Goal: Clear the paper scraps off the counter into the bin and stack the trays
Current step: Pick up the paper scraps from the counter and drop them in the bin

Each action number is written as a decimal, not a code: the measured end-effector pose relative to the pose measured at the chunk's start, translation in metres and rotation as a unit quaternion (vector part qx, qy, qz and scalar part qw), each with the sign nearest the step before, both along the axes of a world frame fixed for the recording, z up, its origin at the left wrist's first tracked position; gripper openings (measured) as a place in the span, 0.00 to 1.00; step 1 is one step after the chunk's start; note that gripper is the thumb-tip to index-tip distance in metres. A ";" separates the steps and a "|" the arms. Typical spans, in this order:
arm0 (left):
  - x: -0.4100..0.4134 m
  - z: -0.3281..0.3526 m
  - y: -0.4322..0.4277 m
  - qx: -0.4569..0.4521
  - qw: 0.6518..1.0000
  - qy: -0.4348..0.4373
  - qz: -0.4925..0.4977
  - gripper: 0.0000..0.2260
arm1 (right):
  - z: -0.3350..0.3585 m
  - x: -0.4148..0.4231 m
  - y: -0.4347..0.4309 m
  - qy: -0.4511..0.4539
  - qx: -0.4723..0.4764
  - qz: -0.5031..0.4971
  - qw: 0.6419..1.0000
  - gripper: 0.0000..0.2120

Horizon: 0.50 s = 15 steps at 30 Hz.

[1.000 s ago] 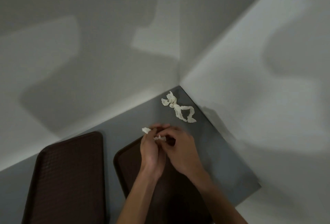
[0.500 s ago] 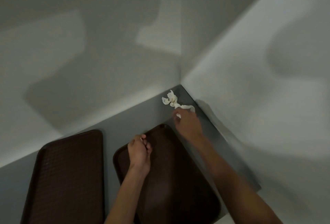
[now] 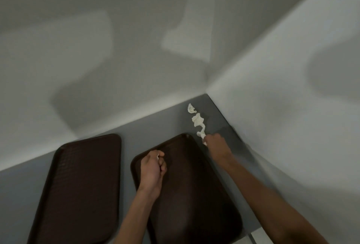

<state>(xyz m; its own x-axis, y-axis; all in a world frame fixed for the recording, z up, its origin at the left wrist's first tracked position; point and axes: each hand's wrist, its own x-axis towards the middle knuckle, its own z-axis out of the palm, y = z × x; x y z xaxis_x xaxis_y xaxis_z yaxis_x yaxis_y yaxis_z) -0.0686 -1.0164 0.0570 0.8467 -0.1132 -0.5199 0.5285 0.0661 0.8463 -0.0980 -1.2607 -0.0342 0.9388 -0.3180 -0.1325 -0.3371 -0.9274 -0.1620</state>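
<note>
Two dark brown trays lie side by side on the grey counter [image 3: 132, 130], the left tray [image 3: 81, 185] and the right tray [image 3: 194, 195]. My left hand [image 3: 152, 167] hovers over the right tray, fingers curled round a small white paper scrap [image 3: 158, 157]. My right hand [image 3: 215, 143] is past the tray's far right corner and pinches the near end of a long twisted white paper strip [image 3: 197, 121]. The strip trails away toward the counter's corner. No bin is in view.
Two pale walls meet at the counter's far right corner [image 3: 206, 93]. The counter's right edge runs close beside my right forearm, with a lighter floor patch [image 3: 257, 236] beyond it at the bottom.
My hands separated: the right one reached out to the strip near the corner, pinched its end and is drawing it back, stretching it. The left hand pulled back over the tray with its scrap.
</note>
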 end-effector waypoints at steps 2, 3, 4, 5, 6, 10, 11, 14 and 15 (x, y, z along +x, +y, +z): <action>-0.002 0.003 0.010 -0.009 1.000 -0.009 -0.003 0.10 | 0.024 -0.010 0.000 -0.031 0.072 -0.041 0.996 0.12; -0.003 0.004 0.016 -0.014 1.000 -0.014 -0.005 0.10 | 0.036 -0.013 0.001 -0.056 0.099 -0.056 0.992 0.12; -0.005 0.006 0.022 -0.021 1.000 -0.022 -0.005 0.10 | 0.048 -0.017 0.003 -0.086 0.114 -0.053 0.988 0.13; -0.008 0.008 0.029 -0.025 0.999 -0.031 -0.004 0.10 | 0.064 -0.020 0.008 -0.122 0.130 -0.048 0.983 0.14; -0.012 0.011 0.037 -0.029 0.999 -0.040 -0.004 0.10 | 0.084 -0.025 0.016 -0.154 0.157 -0.038 0.975 0.15; -0.037 0.026 0.085 -0.029 0.997 -0.065 0.000 0.10 | 0.153 -0.046 0.070 -0.252 0.236 -0.002 0.939 0.07; -0.045 0.031 0.101 -0.026 0.997 -0.069 0.001 0.11 | 0.165 -0.052 0.088 -0.261 0.237 0.010 0.936 0.06; -0.076 0.041 0.159 -0.012 0.995 -0.090 0.029 0.12 | 0.191 -0.068 0.151 -0.275 0.293 0.055 0.914 0.06; -0.088 0.045 0.180 -0.005 0.994 -0.097 0.042 0.11 | 0.197 -0.074 0.176 -0.269 0.319 0.068 0.907 0.06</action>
